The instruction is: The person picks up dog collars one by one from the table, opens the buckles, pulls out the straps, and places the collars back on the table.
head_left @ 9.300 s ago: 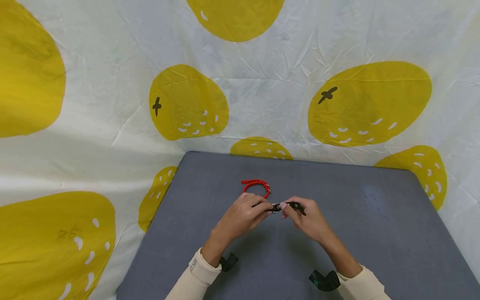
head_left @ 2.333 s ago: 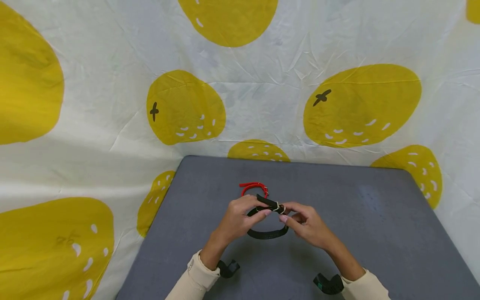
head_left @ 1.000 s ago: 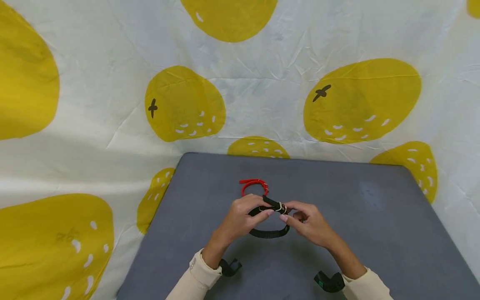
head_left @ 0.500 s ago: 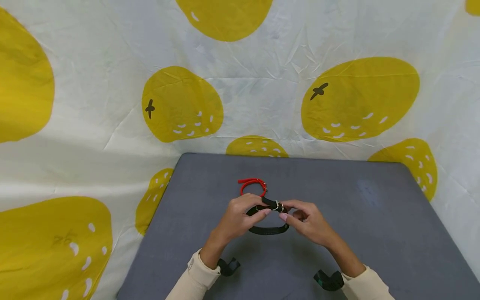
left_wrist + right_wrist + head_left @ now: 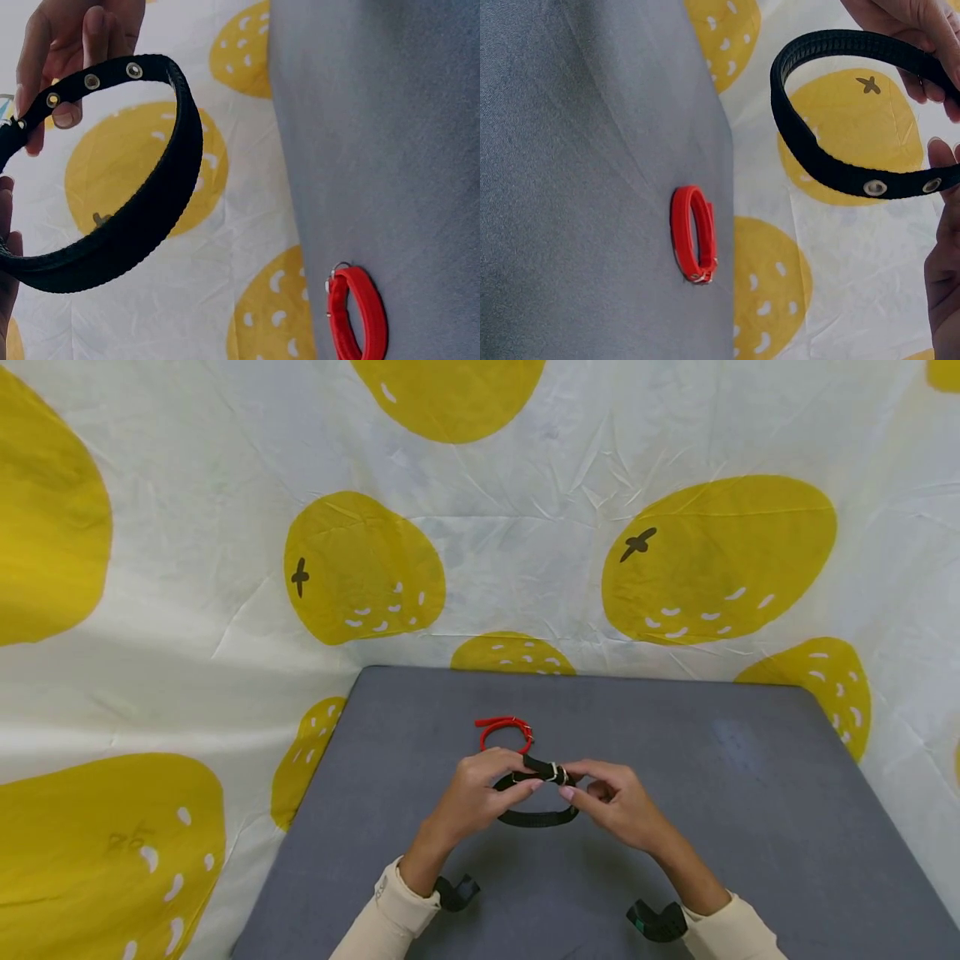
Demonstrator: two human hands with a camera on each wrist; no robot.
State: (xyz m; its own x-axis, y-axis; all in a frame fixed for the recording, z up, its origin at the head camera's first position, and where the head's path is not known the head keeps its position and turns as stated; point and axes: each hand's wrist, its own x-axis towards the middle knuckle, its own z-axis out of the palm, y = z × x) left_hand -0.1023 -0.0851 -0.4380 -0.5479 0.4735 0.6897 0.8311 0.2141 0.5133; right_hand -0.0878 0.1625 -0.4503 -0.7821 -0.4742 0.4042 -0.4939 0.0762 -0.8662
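Both hands hold a black pet collar (image 5: 536, 819) bent into a loop above the table. My left hand (image 5: 480, 793) pinches the strap between thumb and fingers, to the left of the metal buckle (image 5: 557, 773). My right hand (image 5: 618, 806) pinches the strap at the buckle's right side. The strap's free end sticks out past the buckle, over the left fingertips. Metal-rimmed holes line the collar band (image 5: 150, 225) in the left wrist view, and the ribbed inner face of the collar (image 5: 802, 142) shows in the right wrist view.
A red collar (image 5: 506, 722), buckled into a ring, lies on the grey table (image 5: 712, 827) just beyond the hands. Behind and to the left hangs a white cloth (image 5: 525, 568) printed with yellow fruit. Black wrist devices sit at both cuffs.
Earlier the black collar was bunched low between both hands; it has since become an open hanging loop, its end through the buckle. Over the last second the hands have barely moved.
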